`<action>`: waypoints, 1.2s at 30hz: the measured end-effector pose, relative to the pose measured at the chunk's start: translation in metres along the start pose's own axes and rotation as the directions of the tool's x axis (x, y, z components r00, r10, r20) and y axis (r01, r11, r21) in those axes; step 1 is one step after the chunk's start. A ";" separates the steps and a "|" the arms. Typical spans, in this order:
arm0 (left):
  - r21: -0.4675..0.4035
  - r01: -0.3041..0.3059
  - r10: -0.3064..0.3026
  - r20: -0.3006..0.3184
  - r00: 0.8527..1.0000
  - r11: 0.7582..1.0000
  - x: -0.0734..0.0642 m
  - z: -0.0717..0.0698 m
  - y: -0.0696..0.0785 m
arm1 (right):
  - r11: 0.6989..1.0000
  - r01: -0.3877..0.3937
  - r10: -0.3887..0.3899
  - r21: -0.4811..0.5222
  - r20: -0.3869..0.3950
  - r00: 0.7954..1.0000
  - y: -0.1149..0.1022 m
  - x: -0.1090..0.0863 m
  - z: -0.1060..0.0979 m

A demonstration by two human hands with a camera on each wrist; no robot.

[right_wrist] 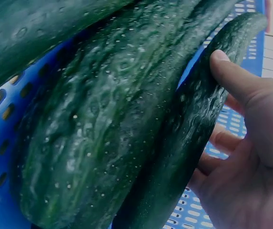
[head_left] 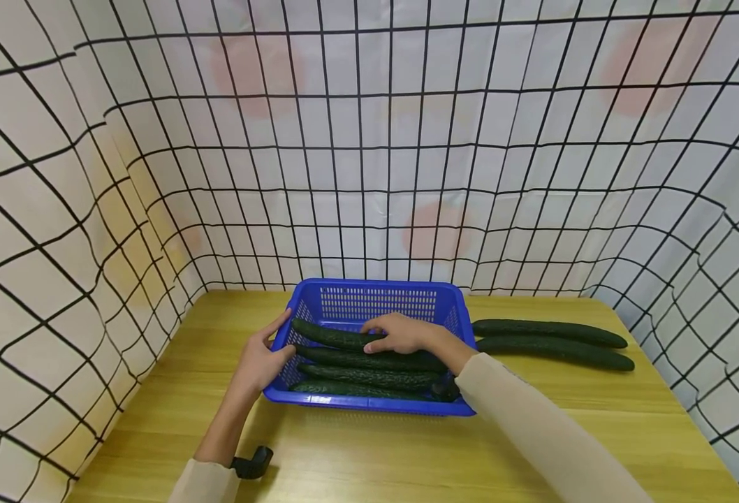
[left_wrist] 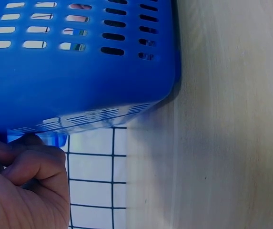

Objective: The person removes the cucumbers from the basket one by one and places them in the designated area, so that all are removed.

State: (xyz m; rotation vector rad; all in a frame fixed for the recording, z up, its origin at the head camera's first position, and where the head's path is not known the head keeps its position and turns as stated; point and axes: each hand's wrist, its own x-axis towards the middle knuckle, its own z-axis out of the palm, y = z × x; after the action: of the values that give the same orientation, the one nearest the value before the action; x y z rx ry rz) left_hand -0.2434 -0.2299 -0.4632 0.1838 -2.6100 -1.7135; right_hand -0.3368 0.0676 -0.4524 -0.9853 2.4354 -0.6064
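Note:
A blue plastic basket [head_left: 369,400] with slotted walls sits on the table, and several dark green cucumbers lie lengthwise in it. My left hand [head_left: 258,365] grips its left rim; in the left wrist view the fingers [left_wrist: 38,164] curl at the rim beneath the slotted wall. Inside the basket, my right hand [head_left: 401,333] holds the rearmost cucumber [head_left: 325,335] near its right part. The right wrist view shows the thumb on top of this cucumber [right_wrist: 186,124] and the other fingers around its far side. Beside it lie bumpy cucumbers [right_wrist: 98,124] close together.
Two more cucumbers [head_left: 552,332] lie side by side on the wooden table [head_left: 357,461], right of the basket. A white wall with a black grid [head_left: 369,168] encloses the back and sides. A black strap device [head_left: 253,463] is worn on the left wrist.

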 end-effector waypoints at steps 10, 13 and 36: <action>-0.014 0.008 -0.008 0.007 1.000 1.000 0.000 -0.001 0.001 | 0.999 -0.002 0.007 0.033 -0.147 0.989 -0.009 -0.013 -0.016; -0.007 0.003 -0.003 0.006 1.000 1.000 -0.001 -0.001 0.002 | 1.000 0.007 -0.006 0.009 -0.181 0.983 -0.012 -0.017 -0.019; -0.003 0.003 -0.003 0.021 1.000 1.000 0.000 0.000 -0.001 | 0.999 0.039 -0.041 -0.014 -0.395 0.918 -0.012 -0.083 -0.056</action>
State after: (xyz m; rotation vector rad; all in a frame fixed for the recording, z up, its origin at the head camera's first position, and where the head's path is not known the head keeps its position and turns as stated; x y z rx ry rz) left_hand -0.2433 -0.2304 -0.4640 0.1698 -2.6229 -1.7300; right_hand -0.3072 0.1329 -0.3811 -0.9947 2.7715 -0.8887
